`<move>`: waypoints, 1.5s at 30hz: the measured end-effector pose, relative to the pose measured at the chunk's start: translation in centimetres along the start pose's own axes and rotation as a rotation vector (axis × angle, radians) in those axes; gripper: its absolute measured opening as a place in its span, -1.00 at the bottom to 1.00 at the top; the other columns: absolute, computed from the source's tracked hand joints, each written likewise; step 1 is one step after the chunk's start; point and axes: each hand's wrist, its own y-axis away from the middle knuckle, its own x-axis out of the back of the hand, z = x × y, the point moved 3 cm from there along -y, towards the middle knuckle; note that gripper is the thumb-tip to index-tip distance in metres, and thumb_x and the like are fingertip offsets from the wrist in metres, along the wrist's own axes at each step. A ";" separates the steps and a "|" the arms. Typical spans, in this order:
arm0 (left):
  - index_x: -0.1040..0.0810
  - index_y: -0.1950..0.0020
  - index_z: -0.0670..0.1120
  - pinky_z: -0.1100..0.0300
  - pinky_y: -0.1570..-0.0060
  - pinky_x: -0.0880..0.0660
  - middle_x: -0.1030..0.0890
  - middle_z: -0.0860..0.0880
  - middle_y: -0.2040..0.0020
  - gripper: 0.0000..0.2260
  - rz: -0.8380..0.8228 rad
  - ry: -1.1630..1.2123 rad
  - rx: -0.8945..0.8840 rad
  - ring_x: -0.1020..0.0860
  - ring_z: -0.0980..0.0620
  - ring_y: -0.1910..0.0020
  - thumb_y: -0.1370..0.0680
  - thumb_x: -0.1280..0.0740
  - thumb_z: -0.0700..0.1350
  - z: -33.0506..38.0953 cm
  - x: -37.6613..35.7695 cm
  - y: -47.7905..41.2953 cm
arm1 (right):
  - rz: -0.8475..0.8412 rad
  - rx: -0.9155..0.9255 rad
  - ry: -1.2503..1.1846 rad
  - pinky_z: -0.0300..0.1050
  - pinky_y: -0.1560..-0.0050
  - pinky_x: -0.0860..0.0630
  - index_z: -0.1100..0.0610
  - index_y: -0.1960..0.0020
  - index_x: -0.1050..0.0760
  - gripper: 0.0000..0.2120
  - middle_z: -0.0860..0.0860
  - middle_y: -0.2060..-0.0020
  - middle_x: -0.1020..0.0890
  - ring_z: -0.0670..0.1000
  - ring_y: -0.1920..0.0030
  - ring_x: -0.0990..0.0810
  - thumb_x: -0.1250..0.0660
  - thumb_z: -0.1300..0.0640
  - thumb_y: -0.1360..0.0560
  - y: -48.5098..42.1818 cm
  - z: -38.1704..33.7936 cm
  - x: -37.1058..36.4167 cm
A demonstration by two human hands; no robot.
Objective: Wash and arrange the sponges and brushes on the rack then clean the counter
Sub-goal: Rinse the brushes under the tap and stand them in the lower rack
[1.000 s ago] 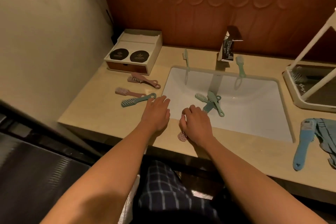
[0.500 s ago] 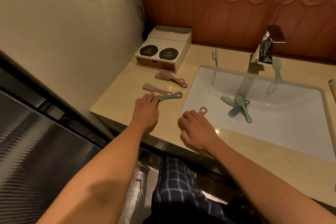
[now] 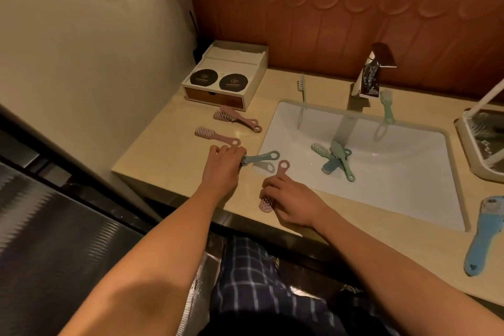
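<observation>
Near the front edge of the desk [image 3: 163, 155], the left hand [image 3: 223, 172] curls over the teal brush [image 3: 261, 157], whose handle juts past the rim of the sink [image 3: 395, 194]. Just beside it, the right hand [image 3: 296, 203] grips a pink brush [image 3: 282, 168].

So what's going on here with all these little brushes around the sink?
A person stands at a bathroom sink collecting small brushes. The left hand holds a teal brush by its bristle end, and the right hand holds a pink brush. A few green and blue brushes lie in the basin, and two more pink brushes lie on the counter to the left.
</observation>
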 end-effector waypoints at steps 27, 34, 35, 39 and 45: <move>-0.62 -0.21 -0.04 -0.04 -0.22 -0.52 -0.61 -0.06 -0.20 -0.71 -0.381 0.295 -0.106 -0.55 -0.06 -0.15 -0.59 -0.27 -0.32 12.4 -1.8 -3.7 | 0.210 -0.446 0.122 -0.08 -0.15 -0.48 -0.03 -0.40 -0.49 -0.58 -0.03 -0.27 -0.57 0.03 -0.26 -0.50 -0.40 0.09 -0.55 9.7 7.2 3.4; -0.65 -0.17 -0.11 0.14 -0.16 -0.50 -0.61 -0.10 -0.20 -0.76 -0.437 0.381 -0.085 -0.52 0.00 -0.04 -0.63 -0.26 -0.33 11.9 -2.4 -4.0 | 0.201 -0.431 0.121 -0.08 -0.11 -0.46 -0.04 -0.41 -0.48 -0.62 -0.04 -0.27 -0.56 0.03 -0.25 -0.48 -0.34 0.09 -0.59 9.2 7.2 3.2; -0.65 -0.17 -0.11 0.15 -0.15 -0.49 -0.62 -0.10 -0.20 -0.77 -0.437 0.389 -0.086 -0.51 0.01 -0.02 -0.64 -0.26 -0.31 11.9 -2.4 -4.0 | 0.203 -0.433 0.117 -0.08 -0.11 -0.47 -0.04 -0.40 -0.48 -0.62 -0.04 -0.27 -0.56 0.03 -0.25 -0.48 -0.35 0.09 -0.59 9.2 7.1 3.2; -0.64 -0.22 -0.11 0.17 -0.14 -0.44 -0.62 -0.09 -0.22 -0.80 -0.454 0.425 -0.096 -0.53 -0.03 -0.09 -0.66 -0.28 -0.20 12.1 -2.2 -4.0 | 0.196 -0.423 0.119 -0.06 -0.13 -0.48 -0.05 -0.41 -0.47 -0.63 -0.03 -0.27 -0.56 0.04 -0.25 -0.48 -0.33 0.07 -0.61 8.8 7.0 2.9; -0.48 -0.44 -0.16 0.05 -0.34 -0.39 -0.49 -0.15 -0.39 -0.64 -0.549 0.318 -0.086 -0.47 -0.15 -0.34 -0.67 -0.27 -0.07 12.3 -1.9 -4.2 | 0.188 -0.423 0.111 -0.06 -0.14 -0.50 -0.03 -0.39 -0.50 -0.64 -0.01 -0.25 -0.58 0.05 -0.23 -0.51 -0.33 0.05 -0.60 8.6 6.7 2.7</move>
